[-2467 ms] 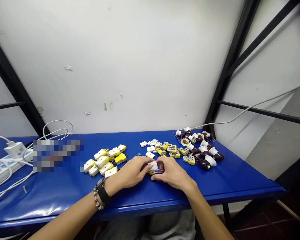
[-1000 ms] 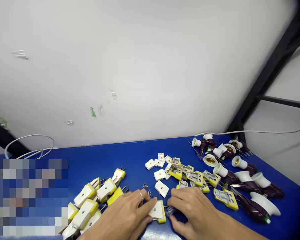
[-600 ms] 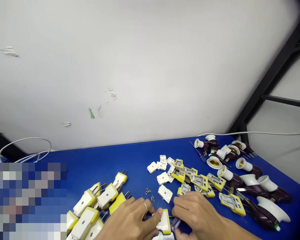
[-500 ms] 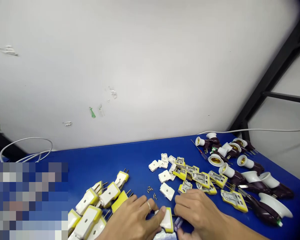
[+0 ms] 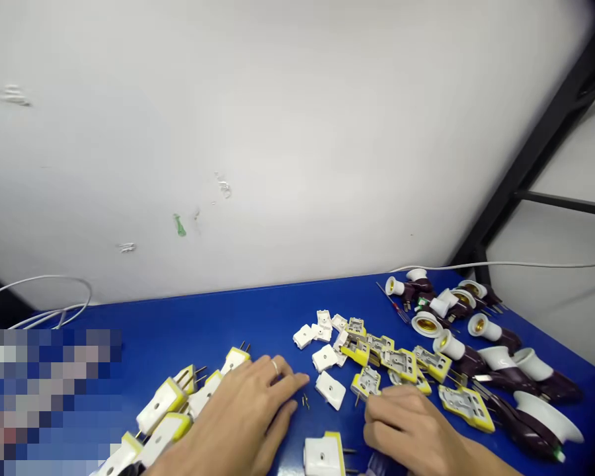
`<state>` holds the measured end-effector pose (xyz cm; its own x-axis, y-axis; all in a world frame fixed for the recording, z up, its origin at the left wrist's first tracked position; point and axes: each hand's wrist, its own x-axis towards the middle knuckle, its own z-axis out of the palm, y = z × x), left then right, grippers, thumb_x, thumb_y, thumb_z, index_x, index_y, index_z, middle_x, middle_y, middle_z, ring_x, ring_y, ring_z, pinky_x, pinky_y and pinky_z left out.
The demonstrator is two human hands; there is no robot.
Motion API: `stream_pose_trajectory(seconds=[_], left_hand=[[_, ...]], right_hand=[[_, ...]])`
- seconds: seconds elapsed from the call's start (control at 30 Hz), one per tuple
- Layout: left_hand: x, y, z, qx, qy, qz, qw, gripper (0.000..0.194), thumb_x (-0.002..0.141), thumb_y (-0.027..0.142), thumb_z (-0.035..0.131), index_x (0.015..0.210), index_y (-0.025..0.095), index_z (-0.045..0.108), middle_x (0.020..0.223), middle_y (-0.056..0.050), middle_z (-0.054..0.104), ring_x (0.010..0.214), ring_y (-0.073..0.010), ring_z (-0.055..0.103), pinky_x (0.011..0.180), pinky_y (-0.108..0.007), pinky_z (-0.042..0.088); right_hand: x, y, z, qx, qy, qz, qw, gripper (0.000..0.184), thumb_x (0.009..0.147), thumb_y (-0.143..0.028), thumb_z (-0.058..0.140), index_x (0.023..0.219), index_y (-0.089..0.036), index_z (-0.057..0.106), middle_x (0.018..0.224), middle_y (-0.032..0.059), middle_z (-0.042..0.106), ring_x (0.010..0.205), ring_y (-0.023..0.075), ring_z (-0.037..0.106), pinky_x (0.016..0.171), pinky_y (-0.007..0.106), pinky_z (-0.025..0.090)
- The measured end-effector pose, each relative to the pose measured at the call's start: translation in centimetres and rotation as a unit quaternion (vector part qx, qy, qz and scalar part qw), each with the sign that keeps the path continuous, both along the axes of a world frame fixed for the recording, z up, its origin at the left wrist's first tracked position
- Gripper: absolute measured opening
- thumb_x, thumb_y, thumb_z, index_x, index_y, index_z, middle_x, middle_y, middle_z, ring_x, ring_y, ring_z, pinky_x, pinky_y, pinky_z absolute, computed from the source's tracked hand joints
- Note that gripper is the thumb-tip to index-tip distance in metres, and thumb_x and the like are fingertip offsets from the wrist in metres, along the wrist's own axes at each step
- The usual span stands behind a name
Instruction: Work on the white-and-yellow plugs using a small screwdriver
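Observation:
A white-and-yellow electrical plug (image 5: 323, 455) lies on the blue table at the bottom, its pins pointing right, with neither hand on it. My left hand (image 5: 245, 406) is open, its thumb and index finger apart, beside a few small brass screws (image 5: 305, 400). Its fingers cover part of the screw spot. My right hand (image 5: 411, 430) is curled round a screwdriver (image 5: 377, 464), of which only the clear purplish handle shows. Above and between the hands lie loose white plug covers (image 5: 331, 390) and several opened yellow plug halves (image 5: 367, 382) with metal parts inside.
Several closed plugs (image 5: 161, 404) sit in a pile at the left, partly under my left forearm. Maroon-and-white lamp holders (image 5: 500, 363) crowd the right side. Another screwdriver (image 5: 395, 305) lies near the back. A white cable (image 5: 79, 281) loops at the back left, before the wall.
My left hand has let go of the plug and moved left and up to the screws. My right hand has shifted slightly right with the screwdriver, away from the plug.

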<state>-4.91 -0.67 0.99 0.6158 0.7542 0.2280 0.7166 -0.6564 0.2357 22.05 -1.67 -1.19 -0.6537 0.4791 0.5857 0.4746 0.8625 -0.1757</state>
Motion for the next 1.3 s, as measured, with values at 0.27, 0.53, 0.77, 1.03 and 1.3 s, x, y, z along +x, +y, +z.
stream_pose_trajectory(seconds=[0.27, 0.53, 0.77, 1.03, 1.3], left_hand=[[1.1, 1.8, -1.2, -0.069, 0.068, 0.001, 0.995, 0.023, 0.096, 0.016, 0.055, 0.099, 0.028, 0.073, 0.096, -0.002, 0.073, 0.087, -0.0226, 0.067, 0.076, -0.032, 0.046], [1.3, 1.7, -1.5, -0.056, 0.070, -0.012, 0.996, 0.021, 0.098, 0.021, 0.056, 0.096, 0.029, 0.076, 0.094, -0.002, 0.073, 0.083, -0.0211, 0.065, 0.073, -0.031, 0.045], [0.8, 1.6, -0.9, -0.078, 0.064, 0.057, 0.993, 0.020, 0.092, 0.023, 0.064, 0.110, 0.030, 0.072, 0.102, -0.004, 0.071, 0.093, -0.0245, 0.064, 0.081, -0.034, 0.047], [1.3, 1.6, -0.7, -0.095, 0.099, 0.044, 0.990, 0.025, 0.100, 0.020, 0.052, 0.090, 0.024, 0.074, 0.092, -0.004, 0.073, 0.085, -0.0224, 0.065, 0.074, -0.031, 0.047], [1.7, 1.5, -1.3, -0.022, 0.166, 0.018, 0.986, 0.030, 0.096, 0.005, 0.041, 0.092, 0.017, 0.068, 0.089, -0.009, 0.069, 0.080, -0.0248, 0.063, 0.070, -0.032, 0.047]], right_hand=[[0.5, 0.9, 1.5, -0.076, 0.193, 0.004, 0.978, 0.031, 0.105, -0.037, 0.037, 0.084, -0.021, 0.053, 0.073, 0.0038, 0.056, 0.063, 0.0155, 0.057, 0.056, 0.026, 0.045], [1.0, 1.1, 2.5, -0.093, 0.260, -0.034, 0.961, 0.039, 0.106, -0.045, 0.035, 0.086, -0.021, 0.060, 0.080, 0.0052, 0.059, 0.071, 0.0181, 0.060, 0.062, 0.030, 0.049], [1.0, 1.1, 2.6, -0.115, 0.278, -0.062, 0.952, 0.038, 0.106, -0.045, 0.035, 0.088, -0.023, 0.061, 0.084, 0.0046, 0.061, 0.070, 0.0175, 0.060, 0.059, 0.028, 0.048], [0.8, 1.1, 2.2, -0.144, 0.280, -0.041, 0.948, 0.038, 0.105, -0.043, 0.036, 0.086, -0.022, 0.061, 0.082, 0.0046, 0.060, 0.063, 0.0152, 0.054, 0.053, 0.026, 0.044], [1.0, 1.1, 1.5, -0.181, 0.305, -0.020, 0.935, 0.037, 0.105, -0.041, 0.037, 0.087, -0.021, 0.063, 0.083, 0.0058, 0.060, 0.061, 0.0161, 0.052, 0.052, 0.028, 0.044]])
